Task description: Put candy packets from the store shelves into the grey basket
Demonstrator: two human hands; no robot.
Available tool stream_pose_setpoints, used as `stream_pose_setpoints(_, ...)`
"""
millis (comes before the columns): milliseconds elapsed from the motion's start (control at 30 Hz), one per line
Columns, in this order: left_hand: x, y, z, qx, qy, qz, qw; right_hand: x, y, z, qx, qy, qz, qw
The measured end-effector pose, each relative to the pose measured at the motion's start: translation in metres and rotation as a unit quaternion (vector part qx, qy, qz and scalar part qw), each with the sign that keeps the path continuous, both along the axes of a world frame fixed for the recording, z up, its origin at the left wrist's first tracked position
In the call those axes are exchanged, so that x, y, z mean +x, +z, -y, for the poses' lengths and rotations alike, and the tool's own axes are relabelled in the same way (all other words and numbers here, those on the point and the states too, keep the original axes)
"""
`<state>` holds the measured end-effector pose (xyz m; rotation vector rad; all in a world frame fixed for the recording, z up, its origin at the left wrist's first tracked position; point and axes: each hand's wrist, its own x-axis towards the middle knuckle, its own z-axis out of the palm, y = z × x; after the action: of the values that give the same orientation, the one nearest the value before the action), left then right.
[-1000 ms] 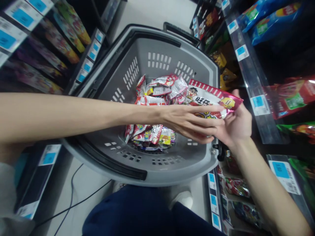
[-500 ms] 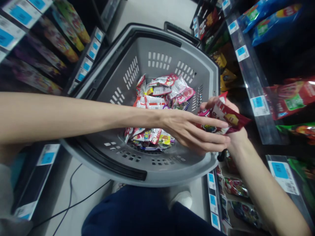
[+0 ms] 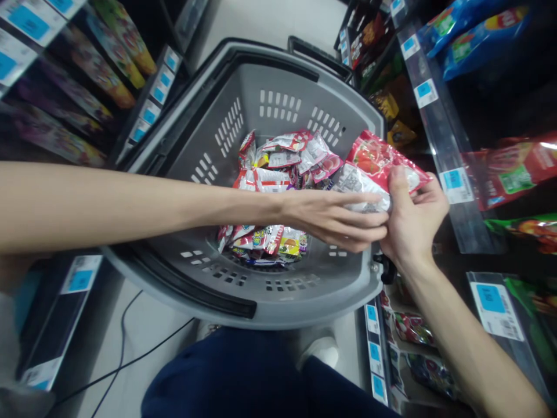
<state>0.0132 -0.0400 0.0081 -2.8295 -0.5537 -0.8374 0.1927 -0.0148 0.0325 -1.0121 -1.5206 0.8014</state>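
My right hand [image 3: 415, 217] grips a red snack packet [image 3: 369, 155] with red fruit pictured on it, its thumb pressed on the near end. A white-and-silver snack packet [image 3: 359, 184] lies against the red one, its printed back showing. Over its lower edge reach the long fingers of my left hand [image 3: 335, 217]; that thumb is hidden. The two hands meet above the right rim of a grey shopping basket [image 3: 278, 310]. Inside the basket is a pile of small shiny snack packets [image 3: 272, 180], partly covered by my left forearm.
Dark shelves with price tags [image 3: 455, 180] and bagged snacks [image 3: 517, 174] stand close on the right. Another shelf with colourful packets [image 3: 102, 69] is on the left. Black cables [image 3: 122, 366] run over the floor beside my legs [image 3: 243, 374].
The packets in my hands have been turned, so a red fruit-printed side and a white back now show. My right hand has rotated, its thumb now on top. My left hand shifted slightly left.
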Motion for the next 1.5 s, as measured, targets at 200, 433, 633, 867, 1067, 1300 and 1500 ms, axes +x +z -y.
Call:
stream_pose_setpoints(200,-0.002,-0.006,-0.003,-0.009,0.019,-0.02,1.0,-0.004,0.003,0.002,-0.067,0.038,-0.019,0.997)
stream_pose_setpoints(433,0.003,-0.011,0.0,-0.01,-0.044,-0.063,0.997,-0.002,0.002,0.001,-0.05,0.051,-0.011,0.997)
stream_pose_setpoints(633,0.005,-0.015,-0.002,0.001,-0.046,-0.052,0.998,-0.004,0.001,0.001,-0.048,0.062,-0.025,0.997)
stream_pose_setpoints(867,0.006,-0.023,-0.004,0.105,-0.064,0.017,0.992,-0.004,0.003,0.001,-0.058,0.068,-0.028,0.996)
stream_pose_setpoints(1067,0.006,-0.027,-0.004,0.138,-0.06,0.022,0.988,-0.003,0.002,0.0,-0.058,0.071,-0.026,0.995)
stream_pose_setpoints(1300,0.006,-0.028,-0.004,0.126,-0.068,0.036,0.989,-0.003,0.001,-0.001,-0.055,0.074,-0.019,0.996)
stream_pose_setpoints(1500,0.006,-0.027,-0.005,0.145,-0.06,0.017,0.987,-0.002,0.001,-0.002,-0.053,0.073,-0.017,0.996)
